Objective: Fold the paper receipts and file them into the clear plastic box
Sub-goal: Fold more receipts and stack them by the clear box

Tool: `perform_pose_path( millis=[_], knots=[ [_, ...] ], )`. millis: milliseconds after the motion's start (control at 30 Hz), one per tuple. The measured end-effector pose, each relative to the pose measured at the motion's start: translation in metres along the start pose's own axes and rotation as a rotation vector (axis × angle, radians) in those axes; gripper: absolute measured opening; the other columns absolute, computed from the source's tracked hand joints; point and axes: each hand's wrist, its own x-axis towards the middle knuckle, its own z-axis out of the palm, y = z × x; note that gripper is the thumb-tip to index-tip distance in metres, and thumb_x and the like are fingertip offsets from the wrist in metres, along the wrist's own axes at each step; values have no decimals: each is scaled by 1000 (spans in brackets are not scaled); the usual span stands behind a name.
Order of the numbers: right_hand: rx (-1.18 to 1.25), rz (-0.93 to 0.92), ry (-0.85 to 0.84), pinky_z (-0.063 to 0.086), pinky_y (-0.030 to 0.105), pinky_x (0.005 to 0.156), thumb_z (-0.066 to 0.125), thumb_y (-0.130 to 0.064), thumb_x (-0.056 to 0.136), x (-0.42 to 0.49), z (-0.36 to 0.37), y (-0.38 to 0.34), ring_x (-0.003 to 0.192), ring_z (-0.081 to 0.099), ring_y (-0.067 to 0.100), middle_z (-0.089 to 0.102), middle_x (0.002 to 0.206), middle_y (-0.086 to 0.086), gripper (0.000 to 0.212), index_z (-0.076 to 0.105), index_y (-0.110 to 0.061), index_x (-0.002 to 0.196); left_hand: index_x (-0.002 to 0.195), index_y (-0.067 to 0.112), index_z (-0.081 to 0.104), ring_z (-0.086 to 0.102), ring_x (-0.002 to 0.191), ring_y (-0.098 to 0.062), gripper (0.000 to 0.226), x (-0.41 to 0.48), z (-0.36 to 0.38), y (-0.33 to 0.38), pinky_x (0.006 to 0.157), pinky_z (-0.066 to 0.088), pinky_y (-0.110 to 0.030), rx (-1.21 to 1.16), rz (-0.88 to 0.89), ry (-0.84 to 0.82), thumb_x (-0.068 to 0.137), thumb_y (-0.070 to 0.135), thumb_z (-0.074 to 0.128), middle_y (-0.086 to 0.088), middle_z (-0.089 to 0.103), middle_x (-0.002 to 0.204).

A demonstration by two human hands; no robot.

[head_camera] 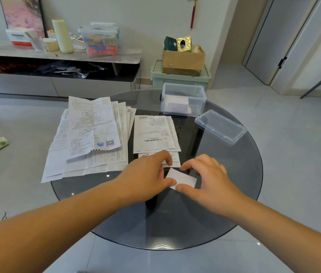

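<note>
A small folded receipt point(182, 177) is held low over the near middle of a round dark glass table point(175, 223), between both hands. It is pinched at its left end by the left hand point(147, 174), thumb on the near edge and fingers curled over the far side. Its right end is gripped by the right hand point(209, 178) with curled fingers, thumb at the near corner and forefinger at the far edge. Whether the paper touches the glass cannot be told.

A wide fanned pile of unfolded receipts point(88, 134) is spread on the left of the table, and a smaller pile point(155, 134) lies just beyond the hands. The clear plastic box point(183, 99) stands open at the far edge, with pale folded paper seen inside. Its lid point(220, 126) lies just to the right of it, nearer.
</note>
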Motion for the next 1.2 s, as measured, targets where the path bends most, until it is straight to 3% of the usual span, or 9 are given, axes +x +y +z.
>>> perform_pose_path(
  millis=[167,567,667,767,900,1067,1200],
  knots=[
    [18,29,-47,22,30,94,71,-61,79,0,-4,0,114,35,7,41,113,-19,39,56,-47,112,107,36,65,55,71,-5,19,2,-4,0,62,37,-21,54,47,-74,89,42,68,10,60,79],
    [-63,145,-231,31,37,98,79,-54,74,10,-33,11,119,41,14,43,120,-11,55,50,-51,120,112,38,69,54,72,-7,27,1,-11,0,67,41,-16,-52,-15,-155,86,38,75,10,59,81],
    [73,86,-195,41,30,96,77,-45,81,8,-33,11,116,45,9,47,118,-15,43,55,-47,118,118,41,68,55,79,-8,29,-3,-9,5,70,41,-17,10,-5,-132,89,42,71,12,58,88],
    [142,-64,-91,42,17,83,67,-33,91,-2,-33,7,107,49,1,52,108,-22,17,61,-42,105,128,46,63,51,93,-9,33,-6,-2,12,85,44,-28,167,77,-102,96,49,58,10,56,99],
    [-74,-195,-85,48,31,83,46,-30,92,-15,-29,6,97,50,6,57,97,-18,18,62,-36,99,135,53,51,38,101,-19,35,1,10,26,90,34,-36,326,163,-75,102,48,41,3,45,101],
    [-259,-179,-19,44,34,93,47,-38,96,-13,-36,37,113,52,12,62,119,-15,28,69,-31,112,145,44,41,36,111,-18,47,16,12,34,99,33,-37,281,149,-39,99,51,44,4,43,113],
    [-371,-115,-70,30,34,108,19,-62,94,-4,-43,54,137,37,7,46,149,-18,64,55,-35,138,144,32,46,43,123,-19,51,28,-12,18,106,36,-40,295,101,159,97,52,45,2,52,132]
  ],
)
